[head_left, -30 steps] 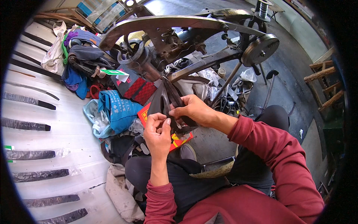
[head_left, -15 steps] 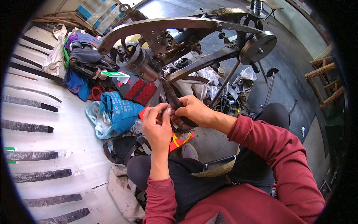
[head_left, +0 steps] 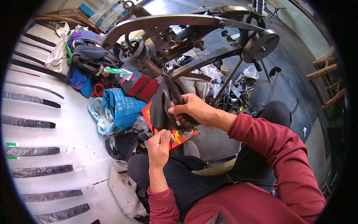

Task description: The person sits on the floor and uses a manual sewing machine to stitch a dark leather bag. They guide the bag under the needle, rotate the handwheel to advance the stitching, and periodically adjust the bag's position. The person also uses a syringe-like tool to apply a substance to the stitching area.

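Observation:
A dark brown leather piece (head_left: 161, 109) hangs below the head of a metal hand-cranked sewing machine (head_left: 160, 23), its top edge at the narrow arm. My right hand (head_left: 194, 109) grips a folded strip of the leather on the right side, thumb on top, some fingers hidden behind it. Down at the leather's lower edge, my left hand (head_left: 159, 146) is closed in a pinch; what sits between its fingertips is too small to make out. The machine's round handwheel (head_left: 260, 46) is up to the right, untouched.
Left of me, a white surface (head_left: 89, 149) carries several dark wrapped strips. Past the leather lie a blue bag (head_left: 125, 108), heaped cloth (head_left: 87, 52) and a red-and-yellow packet (head_left: 181, 140). Plastic bags (head_left: 212, 76) crowd the machine's legs. A wooden frame (head_left: 326, 74) stands far right.
My left hand has moved down toward me from beside my right hand, uncovering the leather panel. My right hand keeps its hold, its fingers shifted slightly. The view has shifted a little.

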A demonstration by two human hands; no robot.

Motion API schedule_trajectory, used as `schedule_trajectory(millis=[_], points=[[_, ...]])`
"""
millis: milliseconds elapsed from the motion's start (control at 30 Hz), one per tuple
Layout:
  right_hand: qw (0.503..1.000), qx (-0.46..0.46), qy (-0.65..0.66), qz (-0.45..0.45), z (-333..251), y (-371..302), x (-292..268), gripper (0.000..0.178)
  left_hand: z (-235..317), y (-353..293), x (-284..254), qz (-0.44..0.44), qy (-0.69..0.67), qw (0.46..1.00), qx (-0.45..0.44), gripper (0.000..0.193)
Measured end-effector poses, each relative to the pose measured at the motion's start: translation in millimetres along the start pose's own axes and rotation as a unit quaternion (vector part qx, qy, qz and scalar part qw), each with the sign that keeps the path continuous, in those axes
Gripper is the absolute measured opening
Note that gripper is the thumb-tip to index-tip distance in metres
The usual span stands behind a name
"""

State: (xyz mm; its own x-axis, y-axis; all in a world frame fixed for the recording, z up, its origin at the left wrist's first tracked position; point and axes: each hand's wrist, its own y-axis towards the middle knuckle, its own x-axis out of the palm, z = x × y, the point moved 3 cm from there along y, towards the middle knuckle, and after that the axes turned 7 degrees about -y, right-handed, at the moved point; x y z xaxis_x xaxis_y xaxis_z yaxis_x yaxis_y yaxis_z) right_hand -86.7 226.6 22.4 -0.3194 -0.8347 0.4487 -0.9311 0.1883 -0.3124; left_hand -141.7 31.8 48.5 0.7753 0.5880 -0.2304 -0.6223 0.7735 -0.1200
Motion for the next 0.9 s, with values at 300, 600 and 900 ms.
schedule_trajectory(millis=[300,600,900], points=[[0.998,-0.017,0.062,-0.026,10,8,-3,0.014,3,15,11,0.113,-0.036,0.992,0.036,0.016],[1.000,-0.021,-0.003,-0.019,10,7,0,0.013,2,21,12,0.140,-0.063,0.986,0.062,0.013],[0.998,-0.028,0.050,-0.037,15,9,-1,0.017,20,37,18,0.205,0.089,0.968,0.112,0.012]])
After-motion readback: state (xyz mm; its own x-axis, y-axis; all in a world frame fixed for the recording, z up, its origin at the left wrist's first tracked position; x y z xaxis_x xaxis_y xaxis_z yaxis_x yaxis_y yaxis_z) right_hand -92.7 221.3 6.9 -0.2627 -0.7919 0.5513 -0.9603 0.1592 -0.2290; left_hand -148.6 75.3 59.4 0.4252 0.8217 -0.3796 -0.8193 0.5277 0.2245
